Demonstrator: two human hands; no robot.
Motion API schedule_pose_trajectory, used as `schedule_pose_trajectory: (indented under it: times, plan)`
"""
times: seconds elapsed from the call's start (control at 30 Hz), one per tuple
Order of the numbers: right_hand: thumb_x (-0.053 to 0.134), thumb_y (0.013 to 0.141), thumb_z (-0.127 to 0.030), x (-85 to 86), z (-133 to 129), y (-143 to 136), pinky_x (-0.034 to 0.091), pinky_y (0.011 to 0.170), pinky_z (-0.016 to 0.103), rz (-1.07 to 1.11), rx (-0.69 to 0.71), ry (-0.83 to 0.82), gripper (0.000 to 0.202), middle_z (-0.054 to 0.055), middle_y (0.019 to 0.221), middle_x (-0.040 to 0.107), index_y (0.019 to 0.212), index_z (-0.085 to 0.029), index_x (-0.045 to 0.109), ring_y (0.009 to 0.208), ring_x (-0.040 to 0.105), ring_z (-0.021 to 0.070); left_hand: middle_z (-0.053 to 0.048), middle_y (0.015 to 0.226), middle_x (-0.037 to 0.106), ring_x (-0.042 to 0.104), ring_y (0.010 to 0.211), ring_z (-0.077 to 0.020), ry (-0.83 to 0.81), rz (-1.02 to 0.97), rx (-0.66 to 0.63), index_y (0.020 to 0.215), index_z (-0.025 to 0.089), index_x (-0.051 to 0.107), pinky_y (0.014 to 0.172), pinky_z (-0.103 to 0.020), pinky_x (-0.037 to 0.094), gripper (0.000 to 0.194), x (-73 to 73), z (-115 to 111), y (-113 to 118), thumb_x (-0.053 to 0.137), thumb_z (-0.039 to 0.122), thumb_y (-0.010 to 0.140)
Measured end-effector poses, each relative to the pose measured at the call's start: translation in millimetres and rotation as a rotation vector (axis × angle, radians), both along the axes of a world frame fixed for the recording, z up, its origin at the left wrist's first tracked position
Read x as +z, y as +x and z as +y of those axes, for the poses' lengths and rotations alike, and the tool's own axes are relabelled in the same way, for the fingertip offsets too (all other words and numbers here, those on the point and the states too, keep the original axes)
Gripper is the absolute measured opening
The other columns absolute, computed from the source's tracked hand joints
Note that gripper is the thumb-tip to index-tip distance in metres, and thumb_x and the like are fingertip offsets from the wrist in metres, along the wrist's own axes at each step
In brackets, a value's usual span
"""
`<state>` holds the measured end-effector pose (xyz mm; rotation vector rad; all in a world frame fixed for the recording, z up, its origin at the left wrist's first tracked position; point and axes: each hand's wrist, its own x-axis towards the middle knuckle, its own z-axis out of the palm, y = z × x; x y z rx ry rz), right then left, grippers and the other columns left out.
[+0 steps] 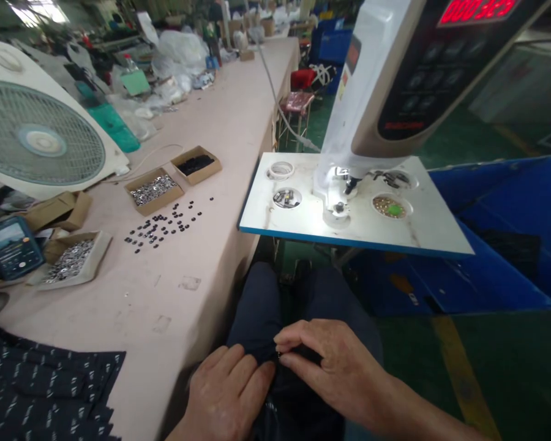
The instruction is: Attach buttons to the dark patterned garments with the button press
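My left hand (224,389) is closed over dark cloth (282,407) that lies on my lap, thumb pressed against the curled fingers. Beside it, my right hand (335,364) pinches a tiny, shiny piece (278,354) between thumb and fingertips, close to the left thumb. The piece is too small to name and partly covered by the fingers. Both hands are above my legs, in front of a snap-fastening machine (335,196) with a white table board (284,220) and a lit red display.
Small black discs (165,226) lie scattered on the long table (188,318) at left. Near them are boxes of metal parts (151,190), a box of black parts (196,164), a fan (41,141), a phone (13,247) and patterned dark cloth (41,392). A blue bin (500,184) stands right.
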<state>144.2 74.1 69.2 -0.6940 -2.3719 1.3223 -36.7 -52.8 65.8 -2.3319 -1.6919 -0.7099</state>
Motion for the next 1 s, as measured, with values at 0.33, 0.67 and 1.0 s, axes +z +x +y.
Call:
schedule_pose_trajectory:
  times: [0.33, 0.67, 1.0]
  plan:
    - [0.072, 0.086, -0.014, 5.4, -7, 6, 0.047, 0.080, 0.024, 0.028, 0.028, 0.163, 0.023, -0.006, 0.094, 0.077, 0.105, -0.027, 0.067, 0.085, 0.071, 0.0131, 0.000, 0.066, 0.064, 0.057, 0.064, -0.0170, -0.017, 0.019, -0.015, 0.099, 0.017, 0.065, 0.059, -0.032, 0.037, 0.023, 11.3, -10, 5, 0.042, 0.016, 0.101]
    - [0.067, 0.090, -0.018, 5.3, -9, 1, 0.046, 0.077, 0.029, 0.010, 0.063, 0.247, 0.028, -0.005, 0.092, 0.079, 0.116, -0.028, 0.066, 0.078, 0.071, 0.0153, 0.000, 0.063, 0.057, 0.051, 0.061, -0.0161, -0.049, -0.020, 0.007, 0.096, 0.016, 0.065, 0.055, -0.031, 0.034, 0.025, 7.7, -13, 3, 0.041, 0.017, 0.101]
    - [0.060, 0.092, -0.015, 2.5, -11, -3, 0.044, 0.071, 0.030, 0.053, 0.077, 0.319, 0.026, -0.003, 0.090, 0.079, 0.116, -0.025, 0.066, 0.073, 0.070, 0.0149, 0.000, 0.062, 0.057, 0.050, 0.060, -0.0163, -0.040, -0.046, 0.014, 0.097, 0.016, 0.065, 0.056, -0.031, 0.034, 0.023, 6.7, -13, 1, 0.042, 0.016, 0.101]
